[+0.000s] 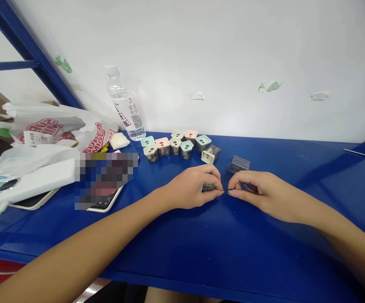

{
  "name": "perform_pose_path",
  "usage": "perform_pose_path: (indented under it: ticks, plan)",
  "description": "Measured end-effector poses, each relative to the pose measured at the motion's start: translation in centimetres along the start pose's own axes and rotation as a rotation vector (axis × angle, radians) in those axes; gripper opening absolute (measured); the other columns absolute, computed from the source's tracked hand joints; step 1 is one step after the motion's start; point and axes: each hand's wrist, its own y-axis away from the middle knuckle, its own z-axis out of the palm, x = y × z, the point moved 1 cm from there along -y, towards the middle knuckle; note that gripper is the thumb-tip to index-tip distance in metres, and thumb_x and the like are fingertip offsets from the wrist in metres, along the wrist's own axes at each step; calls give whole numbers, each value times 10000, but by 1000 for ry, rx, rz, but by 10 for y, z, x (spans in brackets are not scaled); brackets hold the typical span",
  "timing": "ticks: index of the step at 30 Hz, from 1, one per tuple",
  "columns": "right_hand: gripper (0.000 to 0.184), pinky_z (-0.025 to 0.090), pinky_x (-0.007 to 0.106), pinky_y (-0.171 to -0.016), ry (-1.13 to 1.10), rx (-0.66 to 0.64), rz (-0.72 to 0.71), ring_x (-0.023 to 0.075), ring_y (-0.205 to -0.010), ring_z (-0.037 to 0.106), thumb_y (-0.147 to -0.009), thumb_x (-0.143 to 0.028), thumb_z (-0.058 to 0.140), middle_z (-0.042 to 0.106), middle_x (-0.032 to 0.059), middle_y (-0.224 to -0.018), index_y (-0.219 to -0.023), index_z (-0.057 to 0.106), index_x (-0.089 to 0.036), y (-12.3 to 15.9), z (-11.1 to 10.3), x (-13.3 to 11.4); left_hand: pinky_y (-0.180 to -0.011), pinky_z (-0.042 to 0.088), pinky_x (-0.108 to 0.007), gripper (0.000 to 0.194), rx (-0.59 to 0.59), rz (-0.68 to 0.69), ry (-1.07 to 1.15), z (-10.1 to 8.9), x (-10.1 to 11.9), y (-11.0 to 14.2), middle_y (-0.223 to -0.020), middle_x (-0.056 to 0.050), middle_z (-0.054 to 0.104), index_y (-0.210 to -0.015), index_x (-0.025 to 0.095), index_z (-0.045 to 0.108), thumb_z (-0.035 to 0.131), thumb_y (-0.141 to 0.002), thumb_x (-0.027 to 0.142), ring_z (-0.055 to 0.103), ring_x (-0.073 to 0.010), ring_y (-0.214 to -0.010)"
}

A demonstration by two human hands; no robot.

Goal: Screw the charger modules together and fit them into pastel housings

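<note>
My left hand (190, 187) pinches a small dark piece (208, 187) between thumb and fingers. My right hand (251, 193) curls around another dark piece (251, 188), which is mostly hidden by the fingers. The fingertips of both hands nearly meet above the blue table (264, 244). Behind them, several small square plastic cases (172, 146) with mint, pink and cream two-holed tops stand clustered. A cream case (209, 156) lies tipped beside a dark grey piece (215, 150), and a grey slotted block (238, 164) sits just beyond my right hand.
A water bottle (125, 109) stands against the white wall (220, 54). White printed plastic bags (43, 130), a white power bank (33, 181) and a pixelated, obscured device (103, 181) lie on the left. A thin metal tool (363, 155) lies at the far right.
</note>
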Motion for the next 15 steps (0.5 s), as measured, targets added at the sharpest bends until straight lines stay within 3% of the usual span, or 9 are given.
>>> perform_pose_path:
  ticks: [6,11,15]
  plan:
    - [199,454,240,-513,-30,27,-22,132,-587,590,-976,-323,552,699,-14,-760,-874,708,-254,1,-4,4,-893,518,-290,78,8,36,9,-1,1,-1,-1034,-61,664,-953,179,704,670,-905,230,646,-168,-964]
    - [229,356,236,-455,-140,72,66,111,-499,448,-969,-407,564,550,-48,-620,-864,692,-248,1,-2,1,-962,507,-374,571,-6,17,-31,2,-2,0,-1149,-88,653,-1376,183,503,732,-860,270,623,-215,-1056]
    - [305,351,253,-488,-272,59,170,118,-533,425,-964,-482,540,534,-43,-643,-826,642,-231,-3,11,-3,-1016,485,-420,776,10,29,-53,10,-6,2,-1232,-113,617,-1554,196,267,668,-891,235,584,-237,-1149]
